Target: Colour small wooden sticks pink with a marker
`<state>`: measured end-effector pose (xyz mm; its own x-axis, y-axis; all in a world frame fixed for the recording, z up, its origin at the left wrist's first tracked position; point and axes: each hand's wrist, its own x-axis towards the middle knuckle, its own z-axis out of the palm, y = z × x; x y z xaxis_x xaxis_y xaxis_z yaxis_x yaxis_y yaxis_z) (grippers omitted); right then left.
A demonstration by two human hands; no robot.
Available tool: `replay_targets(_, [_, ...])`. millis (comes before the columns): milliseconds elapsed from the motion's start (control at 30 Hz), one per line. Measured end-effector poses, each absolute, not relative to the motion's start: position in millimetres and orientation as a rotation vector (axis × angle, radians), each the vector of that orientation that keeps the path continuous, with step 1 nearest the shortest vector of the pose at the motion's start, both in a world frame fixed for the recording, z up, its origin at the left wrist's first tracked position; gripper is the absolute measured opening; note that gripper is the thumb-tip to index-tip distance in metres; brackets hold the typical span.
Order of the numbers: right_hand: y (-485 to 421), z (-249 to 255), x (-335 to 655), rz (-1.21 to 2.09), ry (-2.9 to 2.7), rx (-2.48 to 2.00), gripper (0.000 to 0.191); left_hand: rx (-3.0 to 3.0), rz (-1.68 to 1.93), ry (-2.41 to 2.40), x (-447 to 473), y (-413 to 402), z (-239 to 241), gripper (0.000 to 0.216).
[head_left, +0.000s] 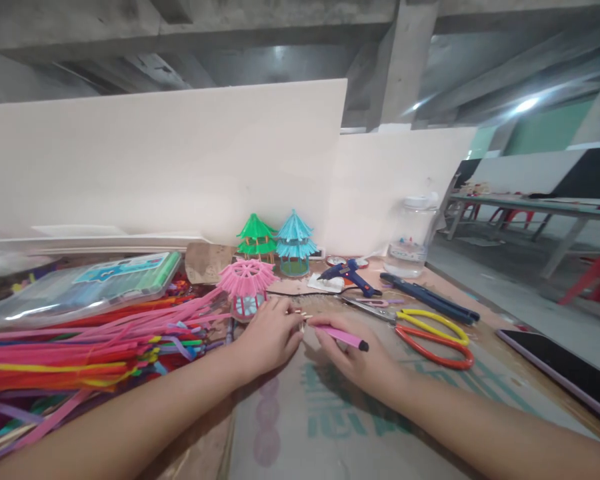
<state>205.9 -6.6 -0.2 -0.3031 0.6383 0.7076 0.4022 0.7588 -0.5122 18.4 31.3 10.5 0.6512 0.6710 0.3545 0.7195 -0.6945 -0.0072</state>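
My right hand (353, 350) is closed around a pink marker pen (343, 337) with a black end, its front pointing left toward my other hand. Between the fingertips of my left hand (275, 333) are a few thin pale sticks (305, 317), one with a reddish part; their lower ends are hidden. Both hands rest low over a cardboard sheet (290, 433). Just behind my left hand stands a small pink pavilion model (247, 283), partly covered by the fingers. A green pavilion model (255, 235) and a blue one (295, 243) stand farther back.
Pipe cleaners (80, 353) in many colours pile up on the left beside a clear marker case (125, 277). To the right lie scissors (435, 340), dark pliers (430, 298), a blue glue gun (350, 275) and a phone (565, 370). A plastic jar (407, 240) stands behind.
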Motion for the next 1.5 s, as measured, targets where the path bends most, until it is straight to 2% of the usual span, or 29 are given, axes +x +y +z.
replay_targets(167, [-4.9, -1.4, 207.2, 0.316, -1.958, -0.818, 0.020, -2.724, -0.540, -1.201, 17.3, 33.2, 3.4, 0.025])
replay_targets(800, [-4.4, 0.9, 209.5, 0.446, -1.934, -0.870, 0.018, -2.709, -0.714, -1.344, 18.5, 33.4, 0.4, 0.017])
replay_targets(933, [-4.9, 9.4, 209.7, 0.606, -1.782, -1.013, 0.018, -2.802, -0.718, -1.320, 10.6, 4.2, 9.6, 0.019])
replay_targets(1033, [-7.1, 18.0, 207.6, 0.826, -1.698, -1.028, 0.015, -2.928, -0.568, -1.352, 3.3, -22.1, 15.5, 0.014])
replay_targets(1133, [-12.1, 22.6, 203.7, 0.976, -1.705, -0.970, 0.009, -2.923, -0.529, -1.418, -1.5, -33.3, 17.2, 0.018])
replay_targets(1233, [-16.4, 18.8, 200.4, 1.065, -1.703, -0.974, 0.012, -2.912, -0.584, -1.402, -7.7, -28.4, 13.4, 0.026])
replay_targets(1367, [-13.7, 6.6, 200.5, 1.185, -1.626, -0.997, 0.022, -2.979, -0.672, -1.098, -20.2, -17.8, 4.5, 0.011])
replay_targets(1500, [-8.3, 1.1, 201.9, 1.230, -1.597, -0.966, 0.023, -2.943, -0.583, -0.873, -25.6, -17.8, -0.8, 0.023])
